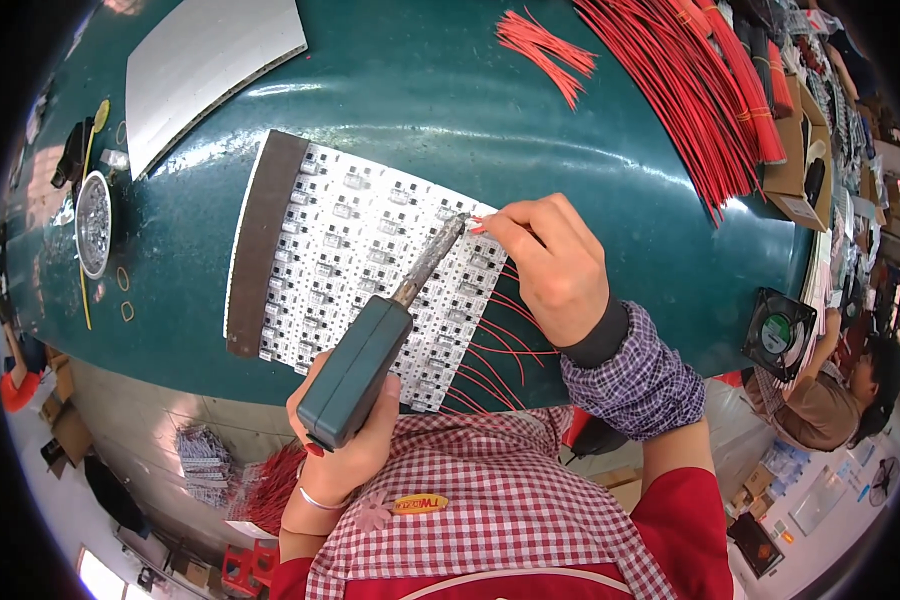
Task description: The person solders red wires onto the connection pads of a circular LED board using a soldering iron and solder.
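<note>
My left hand (pixel 366 450) is wrapped round the dark green body of a soldering gun (pixel 355 372). The gun's long tip reaches up and right to the far right corner of a white circuit board panel (pixel 355 235). At that corner the fingertips of my right hand (pixel 560 268) pinch the end of a red wire (pixel 477 226), close beside the tip. Rows of small components cover the panel, and a dark brown strip (pixel 270 240) runs along its left side. Several thin red wires (pixel 490 350) stick out from its right edge. Whether the tip touches the wire is too small to tell.
A large pale board (pixel 210 75) lies at the far left, above a white bowl (pixel 80 225) of small metallic parts. A long bundle of red wires (pixel 675 105) and a smaller bunch (pixel 545 50) lie far right. A black fan (pixel 778 335) stands near a co-worker (pixel 835 405).
</note>
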The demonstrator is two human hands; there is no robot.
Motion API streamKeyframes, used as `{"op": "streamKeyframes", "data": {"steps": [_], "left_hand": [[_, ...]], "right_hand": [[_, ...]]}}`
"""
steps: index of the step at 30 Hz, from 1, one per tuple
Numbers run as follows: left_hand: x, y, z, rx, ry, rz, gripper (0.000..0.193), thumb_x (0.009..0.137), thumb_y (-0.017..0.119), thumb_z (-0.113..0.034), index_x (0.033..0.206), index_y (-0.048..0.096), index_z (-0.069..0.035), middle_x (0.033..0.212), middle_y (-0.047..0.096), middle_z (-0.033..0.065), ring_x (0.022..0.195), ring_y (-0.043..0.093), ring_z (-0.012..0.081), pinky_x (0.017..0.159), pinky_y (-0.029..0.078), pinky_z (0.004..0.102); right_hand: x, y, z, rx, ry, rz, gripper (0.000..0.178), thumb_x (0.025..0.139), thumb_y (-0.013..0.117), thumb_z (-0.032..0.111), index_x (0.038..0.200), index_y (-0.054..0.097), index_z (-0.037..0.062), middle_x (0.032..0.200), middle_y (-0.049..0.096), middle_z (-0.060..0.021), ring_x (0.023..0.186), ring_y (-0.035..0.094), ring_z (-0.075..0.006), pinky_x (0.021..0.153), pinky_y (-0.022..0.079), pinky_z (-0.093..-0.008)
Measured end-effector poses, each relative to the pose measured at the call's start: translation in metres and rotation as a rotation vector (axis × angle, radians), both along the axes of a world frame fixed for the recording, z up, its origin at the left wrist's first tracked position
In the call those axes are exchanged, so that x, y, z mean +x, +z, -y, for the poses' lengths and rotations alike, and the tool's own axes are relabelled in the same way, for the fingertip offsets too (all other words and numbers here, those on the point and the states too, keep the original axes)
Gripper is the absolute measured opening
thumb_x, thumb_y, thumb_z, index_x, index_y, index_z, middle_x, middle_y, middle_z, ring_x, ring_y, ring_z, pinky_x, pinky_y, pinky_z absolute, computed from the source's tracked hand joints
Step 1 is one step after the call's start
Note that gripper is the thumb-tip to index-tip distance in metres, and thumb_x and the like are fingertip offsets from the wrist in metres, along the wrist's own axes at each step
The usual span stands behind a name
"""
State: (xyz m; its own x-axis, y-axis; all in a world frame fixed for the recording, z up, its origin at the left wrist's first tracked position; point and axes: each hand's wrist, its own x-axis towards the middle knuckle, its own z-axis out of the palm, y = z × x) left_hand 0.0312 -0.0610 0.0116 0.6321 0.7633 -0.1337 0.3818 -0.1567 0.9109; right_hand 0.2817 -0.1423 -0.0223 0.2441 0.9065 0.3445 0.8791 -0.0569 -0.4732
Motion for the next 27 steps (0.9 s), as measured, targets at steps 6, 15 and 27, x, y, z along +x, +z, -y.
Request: {"op": "streamKeyframes", "data": {"steps": [6,15,27], "left_hand": [[0.0,0.001,0.0,-0.038,0.009,-0.014,0.02,0.08,0.074,0.004,0.1,0.07,0.004,0.085,0.065,0.0097,0.067,0.062,0.0154,0.06,0.049,0.0271],[-0.036,0.037,-0.007,0.165,0.066,-0.108,0.032,0.085,0.071,0.007,0.116,0.065,0.003,0.105,0.068,0.0122,0.067,0.059,0.0108,0.057,0.047,0.024],[-0.027,0.027,-0.003,-0.019,0.29,0.112,0.042,0.077,0.065,0.012,0.118,0.062,0.004,0.107,0.067,0.0147,0.055,0.051,0.0105,0.047,0.04,0.0237]], "right_hand": [[-0.003,0.003,-0.001,-0.024,-0.008,0.03,0.029,0.075,0.068,-0.001,0.104,0.066,-0.0013,0.097,0.061,-0.0111,0.087,0.06,-0.0266,0.067,0.055,-0.0344],[-0.005,0.001,-0.002,-0.03,-0.016,0.042,0.028,0.075,0.066,-0.001,0.103,0.066,-0.0011,0.096,0.06,-0.011,0.088,0.06,-0.0264,0.069,0.055,-0.0346],[-0.011,0.0,0.002,0.117,-0.032,0.098,0.032,0.071,0.069,0.0,0.103,0.066,-0.0023,0.095,0.061,-0.0109,0.083,0.06,-0.0266,0.068,0.052,-0.034]]}}
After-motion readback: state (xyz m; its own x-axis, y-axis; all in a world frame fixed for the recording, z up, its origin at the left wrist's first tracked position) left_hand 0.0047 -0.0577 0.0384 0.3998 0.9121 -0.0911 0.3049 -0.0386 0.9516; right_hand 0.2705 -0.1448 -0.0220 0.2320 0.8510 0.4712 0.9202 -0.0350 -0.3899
